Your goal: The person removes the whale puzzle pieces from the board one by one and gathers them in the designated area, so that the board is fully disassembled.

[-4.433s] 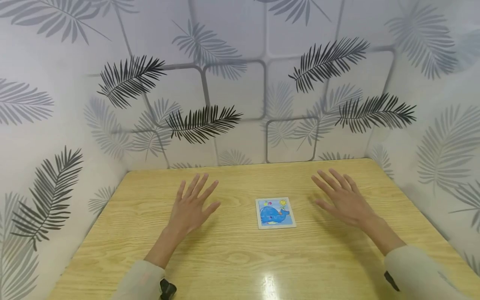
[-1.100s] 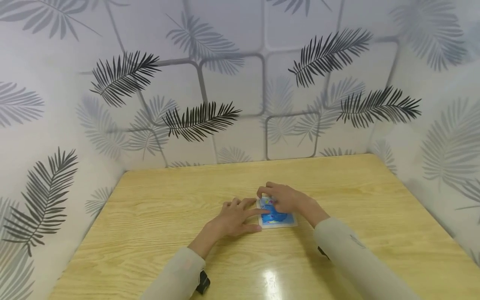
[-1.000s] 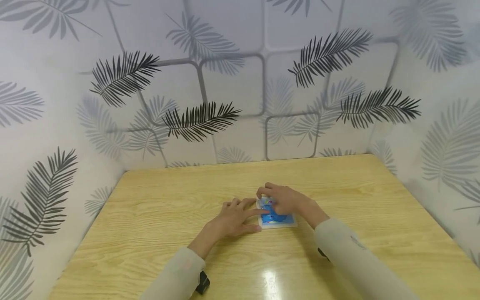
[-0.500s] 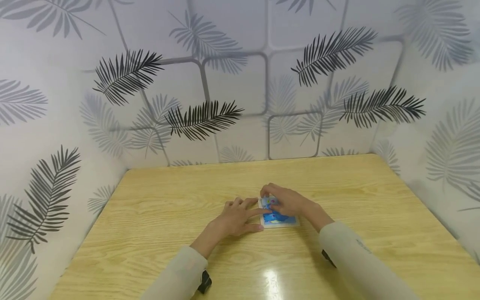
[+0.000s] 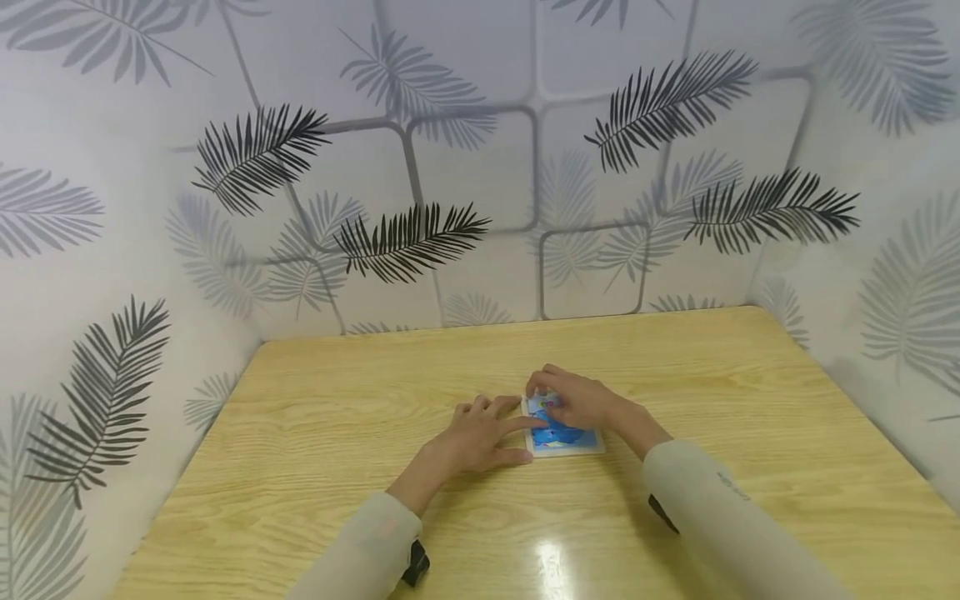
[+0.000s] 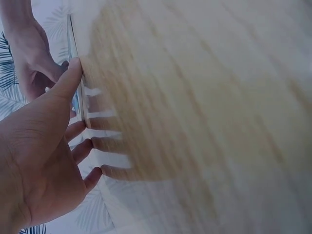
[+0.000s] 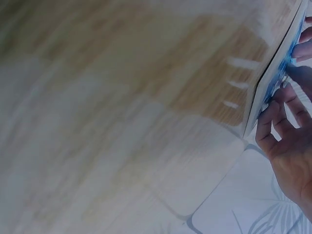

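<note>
Head view: a person sits at a light wooden table (image 5: 315, 433) enclosed by white walls (image 5: 480, 150) printed with grey and black palm leaves. A small square puzzle board (image 5: 564, 440) showing a blue whale lies flat near the middle of the table. The left hand (image 5: 480, 435) rests palm down just left of the board, fingers nearly straight and spread, its index fingertip reaching onto the board's left edge and its thumb against the board's near left corner. The right hand (image 5: 577, 400) lies over the far half of the board with its fingers curled down onto the picture; whether they pinch a piece cannot be told. Both forearms wear pale sleeves (image 5: 720, 525), and a small dark device (image 5: 416, 565) shows at the left wrist.

Left wrist view: the left hand (image 6: 44, 161) fills the lower left, open and relaxed. Its thumb tip touches the thin edge of the puzzle board (image 6: 78, 92), while the other fingers lie straight on the table (image 6: 204, 107). The right hand (image 6: 29, 58) sits beyond the board.

Right wrist view: the table (image 7: 122, 87) is blurred. The puzzle board (image 7: 278, 78) appears edge-on at the right, white rim and blue face. The right hand (image 7: 292, 146) has bent fingers pressing on the blue face. A fingertip of the left hand (image 7: 303, 49) touches the board from the far side.
</note>
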Available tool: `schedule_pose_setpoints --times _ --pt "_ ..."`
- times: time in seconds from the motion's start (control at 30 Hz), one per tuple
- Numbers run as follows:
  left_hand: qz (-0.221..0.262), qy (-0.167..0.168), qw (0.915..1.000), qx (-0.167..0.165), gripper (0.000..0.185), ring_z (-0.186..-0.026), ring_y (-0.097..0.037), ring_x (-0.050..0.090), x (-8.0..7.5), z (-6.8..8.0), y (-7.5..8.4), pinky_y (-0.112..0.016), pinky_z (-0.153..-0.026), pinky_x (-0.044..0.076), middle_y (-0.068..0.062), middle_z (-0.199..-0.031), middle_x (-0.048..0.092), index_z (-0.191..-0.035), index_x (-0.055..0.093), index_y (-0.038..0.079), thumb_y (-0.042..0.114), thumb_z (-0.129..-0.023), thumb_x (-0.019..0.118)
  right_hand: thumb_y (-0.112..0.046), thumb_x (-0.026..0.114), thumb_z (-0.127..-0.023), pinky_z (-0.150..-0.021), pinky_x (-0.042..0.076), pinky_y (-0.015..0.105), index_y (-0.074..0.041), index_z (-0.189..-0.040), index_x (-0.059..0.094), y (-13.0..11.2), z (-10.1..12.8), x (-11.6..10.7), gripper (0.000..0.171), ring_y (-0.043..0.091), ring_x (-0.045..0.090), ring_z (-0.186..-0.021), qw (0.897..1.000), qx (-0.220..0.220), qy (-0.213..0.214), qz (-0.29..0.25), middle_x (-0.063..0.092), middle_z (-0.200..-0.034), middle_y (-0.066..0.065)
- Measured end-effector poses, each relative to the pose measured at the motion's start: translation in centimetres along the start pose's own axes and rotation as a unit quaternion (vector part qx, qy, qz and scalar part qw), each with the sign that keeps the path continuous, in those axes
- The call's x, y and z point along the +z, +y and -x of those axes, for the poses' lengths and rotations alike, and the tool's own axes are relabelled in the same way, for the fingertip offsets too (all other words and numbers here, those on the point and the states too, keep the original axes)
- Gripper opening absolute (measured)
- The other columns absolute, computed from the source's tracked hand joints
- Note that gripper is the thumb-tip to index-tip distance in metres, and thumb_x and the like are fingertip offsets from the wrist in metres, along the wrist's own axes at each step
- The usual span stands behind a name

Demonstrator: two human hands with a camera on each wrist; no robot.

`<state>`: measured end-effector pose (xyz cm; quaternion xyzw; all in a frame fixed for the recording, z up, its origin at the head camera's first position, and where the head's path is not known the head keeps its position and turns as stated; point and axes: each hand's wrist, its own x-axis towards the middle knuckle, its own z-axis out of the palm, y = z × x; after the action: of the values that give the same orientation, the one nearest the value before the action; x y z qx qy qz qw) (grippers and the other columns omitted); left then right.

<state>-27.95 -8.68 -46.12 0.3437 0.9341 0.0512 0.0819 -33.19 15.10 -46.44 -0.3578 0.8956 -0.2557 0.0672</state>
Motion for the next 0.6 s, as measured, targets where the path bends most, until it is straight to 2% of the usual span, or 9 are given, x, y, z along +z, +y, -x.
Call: schedule_pose_setpoints --times 0.13,0.27,0.33,0.47,0.6 --pt "0.002 0.005 1.0000 0.000 0.057 -0.133 -0.034 0.043 0.2 -0.2 -0.2 -0.061 -0.110 0.038 -0.009 -0.168 0.029 -0.158 0.040 0.044 0.059 -0.104 0.050 -0.004 0.065 -0.099 -0.082 0.057 0.044 -0.015 -0.123 0.065 -0.2 0.0 -0.3 0.026 0.027 0.063 -0.107 1.000 0.017 -0.004 0.001 0.059 -0.122 0.009" --pt "-0.004 0.008 1.0000 -0.001 0.059 -0.134 -0.035 0.043 0.8 -0.8 -0.7 -0.061 -0.109 0.039 -0.009 -0.169 0.027 -0.158 0.037 0.047 0.063 -0.103 0.049 -0.004 0.068 -0.098 -0.082 0.058 0.043 -0.012 -0.123 0.067 0.0 0.1 -0.7 0.026 0.024 0.065 -0.098 1.000 0.025 0.002 -0.013 0.061 -0.120 0.009" --pt "-0.004 0.011 0.9999 0.000 0.059 -0.136 -0.037 0.043 1.1 -1.1 -0.9 -0.061 -0.108 0.040 -0.008 -0.170 0.026 -0.158 0.037 0.049 0.064 -0.102 0.048 -0.002 0.069 -0.096 -0.082 0.058 0.042 -0.010 -0.120 0.067 0.2 0.3 -1.1 0.025 0.022 0.064 -0.093 0.999 0.027 0.011 -0.030 0.063 -0.119 0.009" --pt "0.014 0.010 0.9999 0.000 0.059 -0.135 -0.038 0.043 1.3 -1.3 -1.0 -0.063 -0.107 0.039 -0.006 -0.172 0.022 -0.157 0.038 0.051 0.065 -0.101 0.051 -0.001 0.071 -0.095 -0.084 0.056 0.042 -0.008 -0.115 0.069 0.7 1.0 -2.0 0.021 0.023 0.063 -0.093 0.998 0.029 0.039 -0.045 0.067 -0.116 0.007" --pt "0.026 0.004 0.9997 -0.002 0.059 -0.135 -0.039 0.043 1.1 -1.2 -0.8 -0.064 -0.108 0.037 -0.006 -0.172 0.021 -0.157 0.039 0.049 0.062 -0.101 0.054 -0.001 0.071 -0.094 -0.088 0.054 0.048 -0.006 -0.110 0.070 1.5 1.9 -2.9 0.017 0.028 0.063 -0.104 0.997 0.031 0.068 -0.029 0.070 -0.114 0.007"
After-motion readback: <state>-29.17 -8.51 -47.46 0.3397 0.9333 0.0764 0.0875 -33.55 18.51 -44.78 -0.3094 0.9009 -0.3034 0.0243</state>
